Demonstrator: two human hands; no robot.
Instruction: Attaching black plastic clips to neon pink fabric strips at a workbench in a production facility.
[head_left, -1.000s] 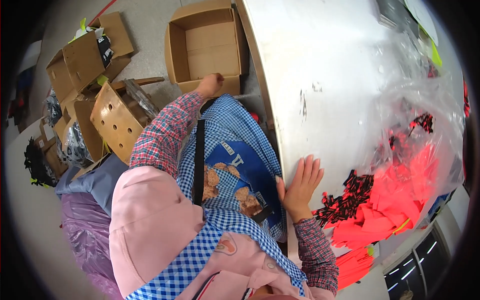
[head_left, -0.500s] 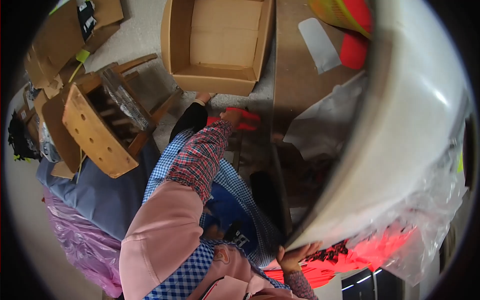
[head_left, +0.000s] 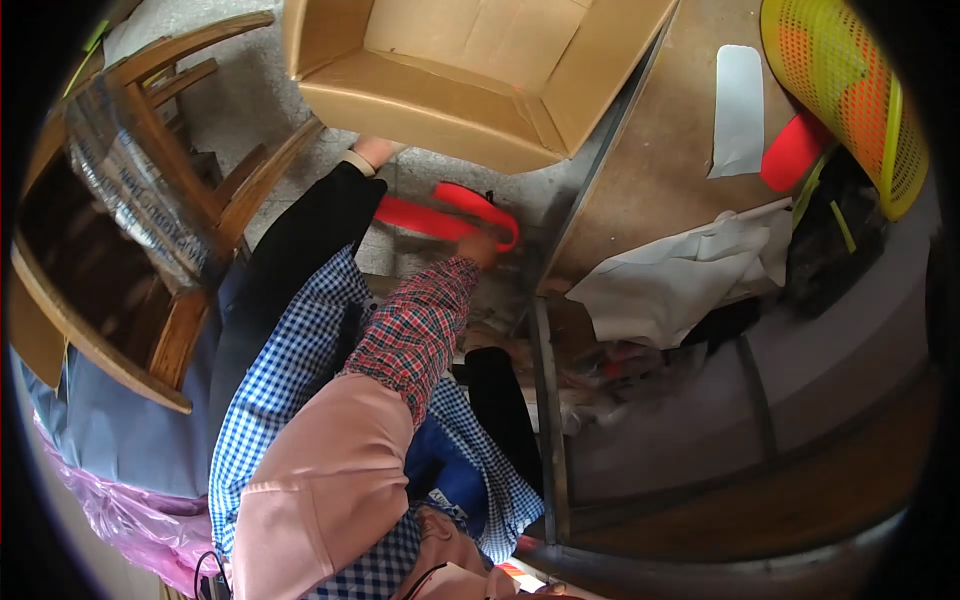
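Low between my legs, my left hand (head_left: 480, 248) reaches down to the floor, in a plaid sleeve cuff. It is somewhat blurred, with its fingers closed on a bright red strip (head_left: 425, 217). One end of the strip curls over in a loop beside the hand; the material looks like fabric, though I cannot tell for sure. Of my right hand (head_left: 556, 590) only a skin-coloured sliver seems to show at the lower edge, by the table rim. Its fingers are hidden.
An open cardboard box (head_left: 430, 110) stands ahead. A wooden chair (head_left: 185, 340) lies tipped at the left, beside a purple plastic bag (head_left: 120, 515). On the right, a brown board (head_left: 640, 160) bears a grey-white flat piece (head_left: 738, 110), crumpled white sheeting (head_left: 690, 270) and a yellow perforated basket (head_left: 850, 90).
My view has tilted and shifted, so the white tabletop no longer fills the right side. My left hand stays low with the red strip, which now shows a loop. My right hand has nearly left the view.
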